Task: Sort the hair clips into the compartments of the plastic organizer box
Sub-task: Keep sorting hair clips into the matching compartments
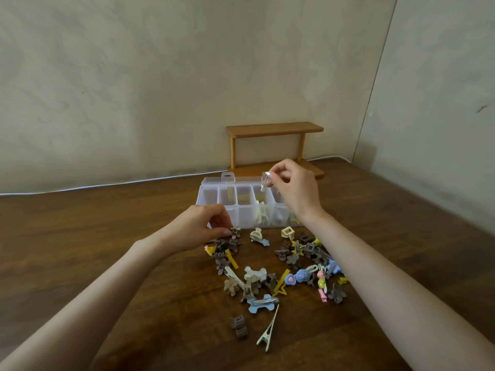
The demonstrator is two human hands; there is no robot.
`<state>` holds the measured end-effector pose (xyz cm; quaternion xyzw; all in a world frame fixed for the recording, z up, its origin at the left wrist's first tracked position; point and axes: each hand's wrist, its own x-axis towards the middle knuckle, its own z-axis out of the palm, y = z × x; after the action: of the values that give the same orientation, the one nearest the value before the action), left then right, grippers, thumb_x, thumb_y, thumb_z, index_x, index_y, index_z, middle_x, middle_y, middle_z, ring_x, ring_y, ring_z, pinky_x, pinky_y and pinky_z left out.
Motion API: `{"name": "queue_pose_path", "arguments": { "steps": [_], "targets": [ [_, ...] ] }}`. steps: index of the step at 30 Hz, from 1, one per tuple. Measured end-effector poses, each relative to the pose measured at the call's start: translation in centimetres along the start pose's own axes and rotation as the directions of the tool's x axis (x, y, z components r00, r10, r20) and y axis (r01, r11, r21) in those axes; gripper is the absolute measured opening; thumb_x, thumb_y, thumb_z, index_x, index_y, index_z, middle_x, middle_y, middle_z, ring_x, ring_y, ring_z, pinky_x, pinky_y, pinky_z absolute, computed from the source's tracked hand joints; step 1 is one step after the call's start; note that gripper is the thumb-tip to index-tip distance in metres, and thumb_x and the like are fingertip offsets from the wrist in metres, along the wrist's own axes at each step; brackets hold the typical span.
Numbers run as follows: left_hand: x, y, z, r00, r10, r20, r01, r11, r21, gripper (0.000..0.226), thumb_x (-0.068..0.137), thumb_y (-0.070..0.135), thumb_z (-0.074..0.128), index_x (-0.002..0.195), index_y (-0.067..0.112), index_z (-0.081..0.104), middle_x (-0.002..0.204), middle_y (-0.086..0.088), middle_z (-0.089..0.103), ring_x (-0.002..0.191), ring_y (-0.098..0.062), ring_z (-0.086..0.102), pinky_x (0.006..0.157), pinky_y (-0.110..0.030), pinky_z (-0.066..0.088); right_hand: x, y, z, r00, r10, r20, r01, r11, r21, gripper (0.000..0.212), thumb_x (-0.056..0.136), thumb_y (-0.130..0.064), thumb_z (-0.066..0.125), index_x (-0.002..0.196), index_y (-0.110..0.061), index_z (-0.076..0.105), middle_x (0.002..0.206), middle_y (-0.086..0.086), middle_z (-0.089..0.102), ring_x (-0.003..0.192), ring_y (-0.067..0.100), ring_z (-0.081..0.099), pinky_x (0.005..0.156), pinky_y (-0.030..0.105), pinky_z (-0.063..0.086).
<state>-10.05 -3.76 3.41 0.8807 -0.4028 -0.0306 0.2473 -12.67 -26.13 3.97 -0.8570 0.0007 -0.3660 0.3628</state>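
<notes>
A clear plastic organizer box [211,195] stands open on the wooden table, with cream and yellow clips in its middle and right compartments. My right hand [294,187] hovers above the box and pinches a small silver clip [264,182] that hangs over a middle compartment. My left hand [199,226] rests at the box's front left corner, its fingertips pinching a small olive claw clip [235,231] on the table. A loose pile of several hair clips [278,271] in brown, blue, yellow, cream and pink lies in front of the box.
A small wooden two-tier shelf [276,129] stands behind the box against the wall. A white cable [107,185] runs along the table's back edge. A pale green pointed clip [269,330] and a brown claw clip [238,325] lie nearest me.
</notes>
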Motion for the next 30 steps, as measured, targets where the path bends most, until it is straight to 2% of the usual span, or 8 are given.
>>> {"name": "queue_pose_path", "arguments": {
  "steps": [3,6,8,11,13,20,24,30],
  "targets": [
    [0.0,-0.2,0.0,1.000,-0.002,0.007,0.002,1.000,-0.004,0.012,0.086,0.021,0.062,0.097,0.023,0.059,0.094,0.009,0.063,0.083,0.001,0.057,0.069,-0.013,0.047,0.3,0.3,0.5,0.991,-0.034,0.131,0.065,0.968,-0.241,0.010,0.090,-0.030,0.060,0.089,-0.021,0.065,0.081,-0.010,0.070,0.075,0.007,0.064,0.059,0.023,0.049],
    [0.0,-0.1,-0.3,1.000,-0.003,0.022,0.003,1.000,-0.007,0.010,0.086,0.021,0.062,0.096,0.023,0.060,0.092,0.010,0.063,0.082,0.001,0.058,0.069,-0.013,0.047,-0.4,0.8,0.1,0.987,-0.046,0.156,0.095,0.940,-0.327,0.012,0.090,-0.032,0.059,0.088,-0.023,0.066,0.081,-0.010,0.067,0.075,0.008,0.058,0.057,0.022,0.042],
    [0.0,0.0,-0.4,0.999,-0.002,0.041,0.003,1.000,-0.010,0.008,0.086,0.021,0.063,0.093,0.024,0.060,0.089,0.013,0.063,0.080,0.003,0.058,0.068,-0.009,0.046,-1.1,0.9,-0.4,0.989,-0.060,0.135,0.100,0.946,-0.309,0.010,0.089,-0.031,0.059,0.085,-0.024,0.066,0.078,-0.011,0.066,0.075,0.010,0.059,0.060,0.026,0.047],
    [-0.1,0.2,-0.6,0.997,0.001,0.082,0.000,1.000,-0.015,0.009,0.085,0.019,0.064,0.091,0.024,0.060,0.086,0.015,0.062,0.079,0.003,0.058,0.066,-0.005,0.044,-2.5,0.5,-1.1,0.989,-0.089,0.117,0.119,0.955,-0.272,0.009,0.089,-0.027,0.060,0.083,-0.023,0.065,0.074,-0.015,0.061,0.066,0.007,0.058,0.056,0.019,0.043],
    [-0.1,0.3,-0.6,0.994,-0.004,0.109,0.006,1.000,-0.018,0.009,0.085,0.017,0.064,0.091,0.024,0.060,0.090,0.010,0.064,0.082,-0.001,0.059,0.067,-0.009,0.046,-3.4,0.3,-1.2,0.986,-0.110,0.126,0.140,0.955,-0.260,0.010,0.089,-0.027,0.059,0.083,-0.023,0.066,0.073,-0.017,0.059,0.061,0.006,0.055,0.054,0.017,0.040],
    [-0.1,0.2,0.1,0.991,0.003,0.132,-0.014,0.996,0.082,0.010,0.085,0.018,0.064,0.093,0.024,0.062,0.097,0.006,0.063,0.083,-0.004,0.057,0.074,-0.018,0.048,-5.2,0.2,-0.7,0.987,-0.146,0.066,0.155,0.972,-0.175,0.007,0.089,-0.021,0.061,0.085,-0.019,0.066,0.075,-0.015,0.061,0.058,0.007,0.056,0.056,0.025,0.048],
    [-0.2,0.2,-0.2,0.971,0.004,0.241,-0.014,0.999,0.040,0.009,0.084,0.025,0.066,0.091,0.026,0.062,0.100,0.004,0.062,0.090,-0.009,0.057,0.082,-0.027,0.049,-6.1,0.3,-0.5,0.980,-0.134,0.149,0.156,0.977,-0.148,0.007,0.090,-0.022,0.060,0.088,-0.020,0.067,0.077,-0.015,0.061,0.059,0.006,0.056,0.055,0.016,0.042],
    [-0.4,0.6,0.2,0.903,0.035,0.427,-0.070,0.995,0.066,0.029,0.076,0.033,0.072,0.103,0.031,0.061,0.112,0.009,0.044,0.106,-0.006,0.041,0.090,-0.023,0.041,-6.5,0.5,-0.4,0.973,-0.104,0.204,0.132,0.982,-0.131,0.007,0.089,-0.023,0.060,0.087,-0.021,0.066,0.078,-0.011,0.065,0.061,0.004,0.056,0.057,0.018,0.044]
  ]
}}
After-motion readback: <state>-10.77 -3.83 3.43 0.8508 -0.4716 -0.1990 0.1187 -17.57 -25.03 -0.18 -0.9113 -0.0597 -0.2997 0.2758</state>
